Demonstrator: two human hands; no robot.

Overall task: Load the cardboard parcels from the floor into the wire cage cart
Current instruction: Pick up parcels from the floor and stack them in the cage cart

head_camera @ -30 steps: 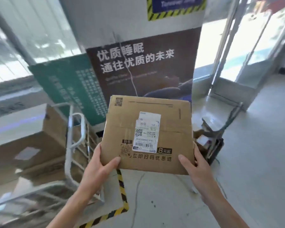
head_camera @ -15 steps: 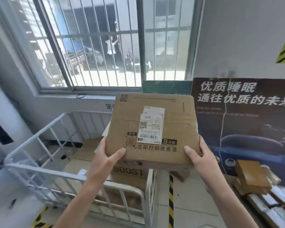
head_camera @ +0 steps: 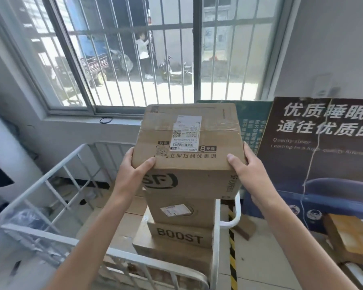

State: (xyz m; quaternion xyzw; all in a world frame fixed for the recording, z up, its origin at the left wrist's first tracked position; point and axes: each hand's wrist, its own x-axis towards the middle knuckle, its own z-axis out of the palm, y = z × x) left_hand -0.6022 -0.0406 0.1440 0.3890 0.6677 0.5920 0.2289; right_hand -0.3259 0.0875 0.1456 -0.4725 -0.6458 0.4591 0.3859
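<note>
I hold a brown cardboard parcel with a white shipping label on top and an SF logo on its front. My left hand grips its near left corner and my right hand grips its near right corner. The parcel is above the right side of the white wire cage cart, over a stack of parcels inside: a labelled box on a box marked BOOST. Whether the held parcel rests on the stack I cannot tell. Flatter boxes lie lower in the cart.
A barred window fills the wall behind the cart. A dark poster board leans on the right wall. More cardboard parcels lie at the lower right. Yellow-black tape marks the floor beside the cart.
The view has swung left from the poster and doorway to the cage cart. The parcel in both hands has moved over the stack in the cart, its front face now showing.
</note>
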